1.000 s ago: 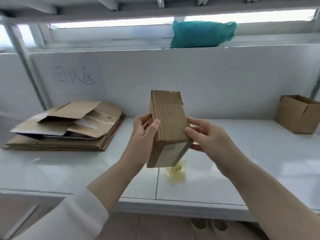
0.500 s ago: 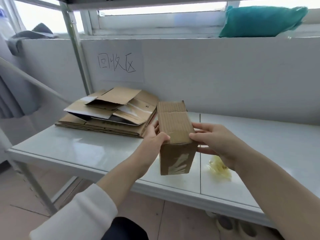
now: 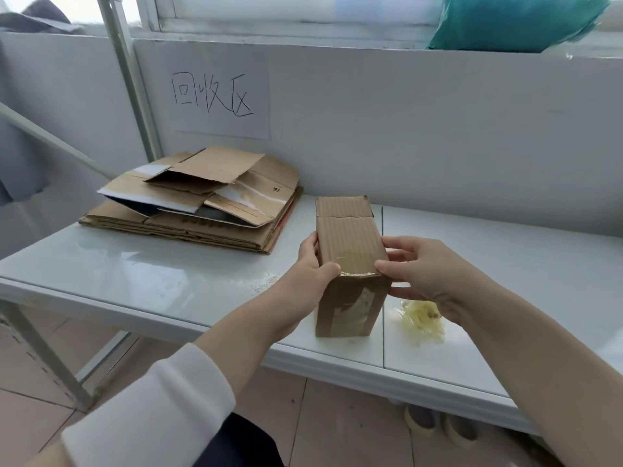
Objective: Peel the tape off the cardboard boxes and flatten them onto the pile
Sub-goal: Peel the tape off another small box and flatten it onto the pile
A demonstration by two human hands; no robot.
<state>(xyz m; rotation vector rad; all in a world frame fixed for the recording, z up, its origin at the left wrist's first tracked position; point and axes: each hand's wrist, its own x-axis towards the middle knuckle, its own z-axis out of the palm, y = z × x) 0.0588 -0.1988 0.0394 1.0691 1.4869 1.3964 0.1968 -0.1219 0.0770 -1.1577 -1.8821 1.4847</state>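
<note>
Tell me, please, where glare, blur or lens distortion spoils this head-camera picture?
Head view: the window is blown out pale; the glossy table carries a broad sheen in front of the pile; tape on the cardboard box glints; the wide lens leans the post; the near sleeve is soft.

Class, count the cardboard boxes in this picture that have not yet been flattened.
1: the box, held between the left hand and right hand, right of the flattened pile. More may sit outside the view.
</note>
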